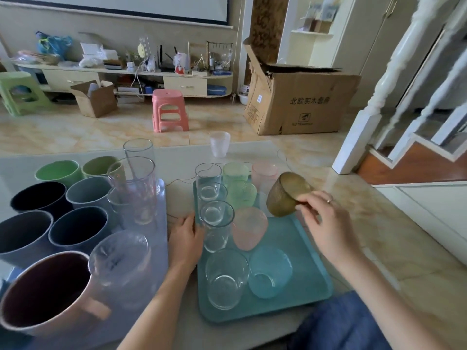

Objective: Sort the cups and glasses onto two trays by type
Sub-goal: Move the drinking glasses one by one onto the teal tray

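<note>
My right hand [322, 221] grips an amber glass [285, 195] by its base and holds it tilted above the right side of the teal tray [298, 248]. Several clear, green, pink and blue glasses stand on that tray. My left hand [185, 237] rests on the tray's left edge, beside a clear glass [217, 223]. To the left, a lavender tray [159, 248] carries several mugs, among them a pink mug [48, 291], together with tall clear glasses [134, 188]. A frosted glass [219, 144] stands alone farther back on the table.
The table's far edge runs behind the trays. Beyond it on the tiled floor stand a pink stool [169, 109], a green stool [17, 92] and a large cardboard box [298, 99]. A white stair railing [404, 84] rises at the right.
</note>
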`<state>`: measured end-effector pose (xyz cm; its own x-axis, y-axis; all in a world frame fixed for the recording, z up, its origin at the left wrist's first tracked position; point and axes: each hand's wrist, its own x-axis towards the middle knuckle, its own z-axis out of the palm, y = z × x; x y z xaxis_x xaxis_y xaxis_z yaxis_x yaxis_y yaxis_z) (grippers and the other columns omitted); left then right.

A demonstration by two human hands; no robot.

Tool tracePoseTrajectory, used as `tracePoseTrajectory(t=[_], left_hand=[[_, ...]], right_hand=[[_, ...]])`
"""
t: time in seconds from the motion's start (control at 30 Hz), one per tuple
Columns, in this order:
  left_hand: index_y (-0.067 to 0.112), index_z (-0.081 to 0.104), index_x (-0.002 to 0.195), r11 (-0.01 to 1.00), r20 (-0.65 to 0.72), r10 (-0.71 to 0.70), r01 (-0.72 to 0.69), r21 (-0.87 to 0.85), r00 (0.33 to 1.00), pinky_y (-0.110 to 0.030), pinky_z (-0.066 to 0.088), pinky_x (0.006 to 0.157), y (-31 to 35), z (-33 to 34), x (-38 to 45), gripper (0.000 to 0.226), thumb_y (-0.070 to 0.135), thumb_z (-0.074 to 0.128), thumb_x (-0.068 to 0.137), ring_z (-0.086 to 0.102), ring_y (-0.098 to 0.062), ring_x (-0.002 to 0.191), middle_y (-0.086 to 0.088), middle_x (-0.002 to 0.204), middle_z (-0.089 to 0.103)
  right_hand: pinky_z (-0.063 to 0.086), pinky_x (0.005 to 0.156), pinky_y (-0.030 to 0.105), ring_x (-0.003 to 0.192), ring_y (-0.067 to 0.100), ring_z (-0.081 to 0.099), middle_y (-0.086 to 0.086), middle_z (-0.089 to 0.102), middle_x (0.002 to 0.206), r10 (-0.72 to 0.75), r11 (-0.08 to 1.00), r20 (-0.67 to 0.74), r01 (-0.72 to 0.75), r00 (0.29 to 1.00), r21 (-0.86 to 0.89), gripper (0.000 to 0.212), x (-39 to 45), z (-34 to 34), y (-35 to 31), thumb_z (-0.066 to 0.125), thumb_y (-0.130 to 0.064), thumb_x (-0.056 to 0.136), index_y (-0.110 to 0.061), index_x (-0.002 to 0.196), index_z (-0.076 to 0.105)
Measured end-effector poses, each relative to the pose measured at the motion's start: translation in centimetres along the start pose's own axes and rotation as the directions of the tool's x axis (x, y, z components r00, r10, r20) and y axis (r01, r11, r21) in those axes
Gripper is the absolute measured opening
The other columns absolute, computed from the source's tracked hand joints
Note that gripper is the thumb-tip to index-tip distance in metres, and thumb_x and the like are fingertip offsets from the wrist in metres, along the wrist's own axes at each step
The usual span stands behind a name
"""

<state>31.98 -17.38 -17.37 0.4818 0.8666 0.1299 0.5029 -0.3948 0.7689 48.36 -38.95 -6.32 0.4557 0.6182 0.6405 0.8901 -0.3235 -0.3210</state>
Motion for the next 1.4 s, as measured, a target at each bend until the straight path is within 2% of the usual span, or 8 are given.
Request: tracePoseTrajectory(t=[0.17, 0.33, 0.5, 0.7, 0.97, 1.23, 1.33, 1.4], left_hand=[[-0.004, 0.059, 0.115, 0.998, -0.002, 0.046, -0.046, 0.033, 0.999, -0.041, 0.045, 0.087, -0.2, 0.1, -0.4, 0.031, 0.018, 0.047, 0.096, 0.055, -0.033, 0.105, -0.015, 0.118, 0.061], [-0.001, 0.059, 0.121, 0.998, -0.015, 0.057, -0.056, 0.038, 0.998, -0.043, 0.046, 0.095, -0.5, 0.3, -0.3, 0.032, 0.015, 0.047, 0.095, 0.054, -0.032, 0.113, -0.014, 0.124, 0.060], [-0.002, 0.059, 0.118, 0.998, -0.027, 0.055, -0.054, 0.035, 0.998, -0.043, 0.045, 0.094, -0.8, 0.6, -0.2, 0.031, 0.013, 0.048, 0.093, 0.054, -0.033, 0.112, -0.015, 0.122, 0.061], [0.001, 0.057, 0.124, 0.997, -0.045, 0.073, -0.072, 0.035, 0.996, -0.042, 0.044, 0.097, -0.9, 0.7, -0.2, 0.033, 0.014, 0.046, 0.095, 0.053, -0.030, 0.116, -0.012, 0.127, 0.060], [0.005, 0.055, 0.128, 0.996, -0.038, 0.071, -0.069, 0.057, 0.997, -0.043, 0.045, 0.098, -1.0, 0.8, -0.1, 0.035, 0.016, 0.046, 0.096, 0.052, -0.029, 0.118, -0.009, 0.130, 0.058], [0.015, 0.058, 0.126, 1.000, -0.044, -0.003, 0.003, 0.016, 0.999, -0.040, 0.045, 0.096, -0.1, 0.4, 1.7, 0.035, 0.017, 0.037, 0.099, 0.054, -0.031, 0.111, -0.011, 0.121, 0.062], [0.023, 0.060, 0.116, 0.998, 0.021, 0.019, -0.020, 0.056, 1.000, -0.039, 0.050, 0.084, -0.2, 0.2, 3.7, 0.031, 0.019, 0.039, 0.094, 0.058, -0.032, 0.095, -0.012, 0.105, 0.068], [0.022, 0.058, 0.116, 0.986, 0.063, 0.048, -0.058, 0.156, 0.997, -0.035, 0.047, 0.076, -0.4, 0.2, 4.7, 0.029, 0.019, 0.041, 0.092, 0.057, -0.033, 0.092, -0.012, 0.097, 0.066]], right_hand=[[0.054, 0.061, 0.037, 0.075, 0.020, 0.063, -0.003, 0.065, 0.094, 0.089, 0.994, 0.170, -0.077, 0.981, -0.072, 0.010, -1.6, 0.6, 0.5, 0.064, -0.014, 0.085, -0.016, 0.095, 0.068], [0.050, 0.064, 0.035, 0.079, 0.018, 0.058, -0.005, 0.062, 0.096, 0.182, 0.981, 0.337, -0.147, 0.924, -0.128, 0.012, -1.8, 1.4, 0.5, 0.058, -0.020, 0.090, -0.021, 0.098, 0.067], [0.046, 0.060, 0.029, 0.078, 0.015, 0.056, -0.011, 0.057, 0.093, 0.223, 0.971, 0.400, -0.168, 0.889, -0.169, 0.010, -2.1, 1.5, 0.8, 0.058, -0.024, 0.089, -0.027, 0.095, 0.065], [0.033, 0.051, 0.022, 0.074, 0.011, 0.054, -0.013, 0.052, 0.086, 0.264, 0.953, 0.396, -0.175, 0.880, -0.245, 0.005, -2.1, 1.1, 0.3, 0.054, -0.035, 0.087, -0.034, 0.086, 0.058], [0.041, 0.053, 0.024, 0.069, 0.010, 0.055, -0.014, 0.054, 0.089, 0.242, 0.960, 0.403, -0.157, 0.883, -0.232, 0.006, -2.1, 1.1, 0.3, 0.053, -0.037, 0.086, -0.034, 0.084, 0.058], [0.043, 0.049, 0.026, 0.050, 0.004, 0.050, -0.018, 0.053, 0.084, 0.157, 0.987, 0.139, -0.152, 0.978, -0.046, 0.010, 1.9, 0.9, -1.5, 0.058, -0.024, 0.087, -0.026, 0.079, 0.063], [0.041, 0.048, 0.023, 0.051, 0.005, 0.046, -0.013, 0.054, 0.092, 0.077, 0.997, 0.163, -0.078, 0.984, -0.004, 0.012, 6.9, 2.3, -2.0, 0.053, -0.022, 0.090, -0.023, 0.091, 0.065], [0.035, 0.046, 0.020, 0.051, 0.007, 0.045, -0.007, 0.056, 0.109, 0.026, 1.000, 0.182, -0.023, 0.983, -0.019, 0.015, 10.8, 4.2, -2.2, 0.051, -0.023, 0.091, -0.023, 0.101, 0.063]])
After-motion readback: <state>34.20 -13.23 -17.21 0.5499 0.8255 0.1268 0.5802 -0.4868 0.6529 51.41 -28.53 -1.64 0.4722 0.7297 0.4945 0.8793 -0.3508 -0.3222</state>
